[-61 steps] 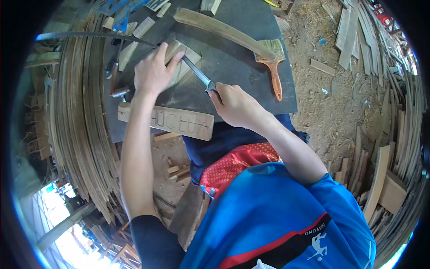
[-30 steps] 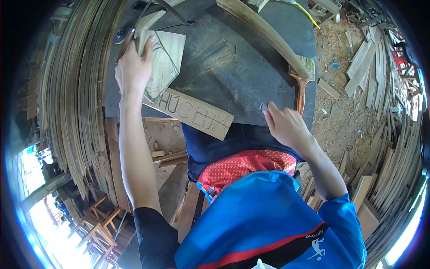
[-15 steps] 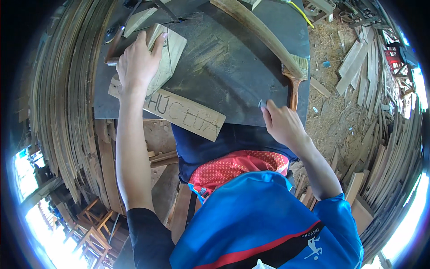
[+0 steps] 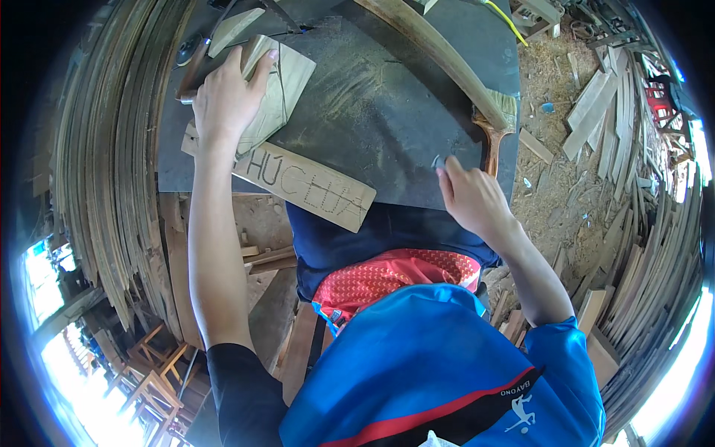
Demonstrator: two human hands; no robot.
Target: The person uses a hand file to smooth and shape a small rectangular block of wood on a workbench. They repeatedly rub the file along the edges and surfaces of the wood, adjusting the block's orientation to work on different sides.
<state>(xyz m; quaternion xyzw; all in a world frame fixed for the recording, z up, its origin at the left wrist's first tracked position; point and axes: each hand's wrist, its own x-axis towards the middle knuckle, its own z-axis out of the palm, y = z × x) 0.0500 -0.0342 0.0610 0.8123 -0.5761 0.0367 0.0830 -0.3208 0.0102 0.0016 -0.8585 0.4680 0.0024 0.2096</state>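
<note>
My left hand is closed over a pale wooden block with dark lines on it, thumb and fingers gripping its upper end. Beneath that block lies a narrow wooden board bearing hand-drawn dark letters; its right end juts past the table's near edge. Above the table's near right part, my right hand is closed in a pinch. A small greyish tip sticks out between its thumb and finger; the rest is hidden in the hand. Nearest to it lies a paintbrush with a brown handle.
A long curved wooden piece crosses the dusty dark table and reaches the brush. At the far left are a wooden-handled tool and dark cables. Stacked planks stand left of the table; scraps litter the floor at right.
My right hand has risen slightly away from me, with the grey tip still in its pinch. My left hand keeps its grip on the block; the view has shifted a little.
</note>
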